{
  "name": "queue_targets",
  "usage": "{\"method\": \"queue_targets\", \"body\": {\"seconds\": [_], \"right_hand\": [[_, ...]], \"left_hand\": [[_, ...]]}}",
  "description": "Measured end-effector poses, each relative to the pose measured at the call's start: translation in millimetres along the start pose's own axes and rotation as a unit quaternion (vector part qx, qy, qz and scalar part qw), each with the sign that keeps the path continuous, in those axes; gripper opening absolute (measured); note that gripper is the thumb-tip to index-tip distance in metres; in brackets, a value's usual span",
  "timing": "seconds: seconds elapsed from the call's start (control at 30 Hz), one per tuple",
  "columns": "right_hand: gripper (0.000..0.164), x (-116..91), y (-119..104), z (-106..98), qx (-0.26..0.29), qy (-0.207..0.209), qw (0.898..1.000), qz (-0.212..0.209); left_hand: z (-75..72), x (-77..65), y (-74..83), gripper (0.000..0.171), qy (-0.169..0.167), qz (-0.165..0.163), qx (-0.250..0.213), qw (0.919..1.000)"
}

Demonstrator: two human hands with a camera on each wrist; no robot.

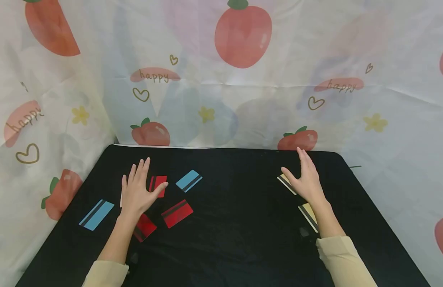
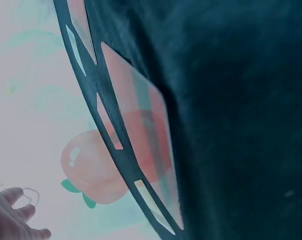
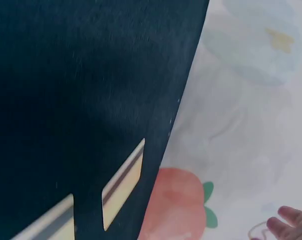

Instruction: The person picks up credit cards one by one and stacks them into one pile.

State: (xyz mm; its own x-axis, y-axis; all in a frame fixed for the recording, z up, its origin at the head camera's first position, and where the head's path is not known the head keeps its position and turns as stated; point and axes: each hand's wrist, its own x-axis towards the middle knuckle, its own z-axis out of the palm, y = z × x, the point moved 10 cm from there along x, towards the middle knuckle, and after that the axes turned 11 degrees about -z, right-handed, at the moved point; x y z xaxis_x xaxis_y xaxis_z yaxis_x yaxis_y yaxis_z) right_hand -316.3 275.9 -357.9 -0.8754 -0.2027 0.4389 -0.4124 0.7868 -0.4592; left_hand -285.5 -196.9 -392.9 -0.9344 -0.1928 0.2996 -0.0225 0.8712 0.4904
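Observation:
Fingers spread, my left hand is over the left group of cards and holds nothing. Close to it lie a red striped card, another red card partly behind the wrist, and a third red card. A sliver of a pale card shows beside the hand; the rest is hidden. Blue striped cards lie further left and to the right. My right hand, fingers extended and thumb apart, is above two pale yellow striped cards, partly covering both.
The cards lie on a black table with its far edge against a white curtain printed with fruit and hearts. The curtain also hangs along the left and right sides. Between the two card groups runs a wide stretch of black tabletop.

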Motion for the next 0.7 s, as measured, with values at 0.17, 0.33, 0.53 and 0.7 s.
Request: {"method": "queue_targets", "body": {"seconds": [0.17,0.33,0.53,0.7], "right_hand": [[0.074,2,-2,8,0.125,0.037,0.991,0.014],[0.069,5,-4,28,0.234,0.034,0.971,0.038],[0.067,7,-12,58,0.342,0.009,0.937,0.073],[0.067,5,-19,82,0.409,-0.019,0.908,0.095]], "left_hand": [[-7.0,-8.0,-8.9,0.085,-0.006,-0.051,-0.145,0.9881],[-6.7,-15.8,-15.0,0.074,-0.026,-0.082,-0.278,0.9567],[4.1,-26.3,-24.5,0.062,-0.076,-0.153,-0.357,0.9183],[23.4,-37.8,-30.8,0.064,-0.13,-0.229,-0.437,0.8597]]}}
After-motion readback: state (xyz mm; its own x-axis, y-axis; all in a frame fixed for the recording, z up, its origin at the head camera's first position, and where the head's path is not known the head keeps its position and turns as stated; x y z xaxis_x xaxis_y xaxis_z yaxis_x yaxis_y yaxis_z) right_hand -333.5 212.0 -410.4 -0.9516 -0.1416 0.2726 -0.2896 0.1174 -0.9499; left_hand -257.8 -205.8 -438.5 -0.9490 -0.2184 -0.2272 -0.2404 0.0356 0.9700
